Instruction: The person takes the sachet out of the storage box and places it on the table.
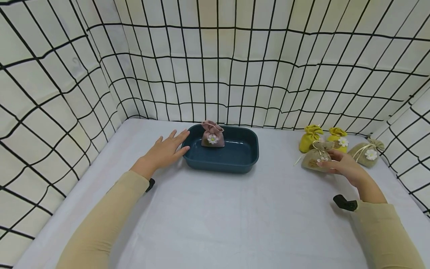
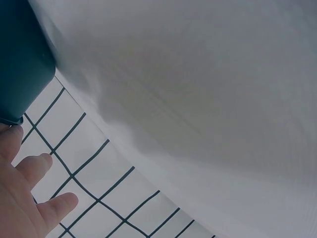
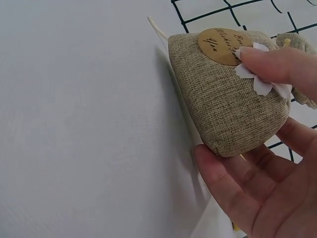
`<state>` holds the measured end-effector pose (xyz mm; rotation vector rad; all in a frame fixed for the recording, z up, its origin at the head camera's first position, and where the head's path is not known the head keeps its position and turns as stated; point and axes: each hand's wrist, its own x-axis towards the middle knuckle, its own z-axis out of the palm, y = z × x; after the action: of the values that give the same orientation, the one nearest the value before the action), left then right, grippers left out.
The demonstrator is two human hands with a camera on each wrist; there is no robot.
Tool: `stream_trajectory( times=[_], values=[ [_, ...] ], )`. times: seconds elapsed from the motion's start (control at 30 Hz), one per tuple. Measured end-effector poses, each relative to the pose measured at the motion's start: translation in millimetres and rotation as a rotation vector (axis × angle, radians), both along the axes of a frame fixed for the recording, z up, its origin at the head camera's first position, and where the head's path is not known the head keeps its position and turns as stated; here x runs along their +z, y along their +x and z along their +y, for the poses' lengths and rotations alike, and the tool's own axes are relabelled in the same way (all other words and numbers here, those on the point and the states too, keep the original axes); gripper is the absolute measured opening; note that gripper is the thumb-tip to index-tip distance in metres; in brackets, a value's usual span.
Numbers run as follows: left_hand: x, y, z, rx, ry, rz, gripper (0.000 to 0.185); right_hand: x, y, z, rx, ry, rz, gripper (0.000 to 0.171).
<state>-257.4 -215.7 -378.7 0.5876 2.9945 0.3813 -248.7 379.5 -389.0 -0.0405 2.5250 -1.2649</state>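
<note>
The right hand (image 1: pixel 342 167) pinches a beige burlap pouch (image 1: pixel 315 158) on the table's (image 1: pixel 215 224) right side; the left hand (image 1: pixel 166 151), fingers straight, rests against the blue tray (image 1: pixel 235 162) holding a pink pouch (image 1: pixel 212 134)

Two yellow pouches (image 1: pixel 322 139) and another beige pouch (image 1: pixel 366 151) stand close together, perhaps touching, on the white counter (image 1: pixel 215 220) before a grid-patterned backdrop (image 1: pixel 215 63).

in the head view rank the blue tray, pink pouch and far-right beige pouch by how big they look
1. blue tray
2. pink pouch
3. far-right beige pouch; it looks close to the pink one, so that order is unsure.
</note>
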Motion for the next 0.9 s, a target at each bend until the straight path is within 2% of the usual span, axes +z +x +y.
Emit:
stream_trajectory(
  times=[0.33, 0.63, 0.9],
  values=[
    [2.6, 2.2, 0.7, -0.002, 0.01, -0.005, 0.068, -0.3, 0.5, 1.1, -0.003, 0.026, -0.031, 0.093],
    [3.8, 2.8, 0.7, -0.003, 0.011, -0.003, 0.068, -0.5, -0.8, 4.2, -0.002, 0.031, -0.03, 0.094],
    [2.4, 1.1, 0.4, -0.003, 0.006, -0.005, 0.068, 1.8, -2.9, 4.1, 0.001, 0.076, -0.027, 0.096]
  ],
)
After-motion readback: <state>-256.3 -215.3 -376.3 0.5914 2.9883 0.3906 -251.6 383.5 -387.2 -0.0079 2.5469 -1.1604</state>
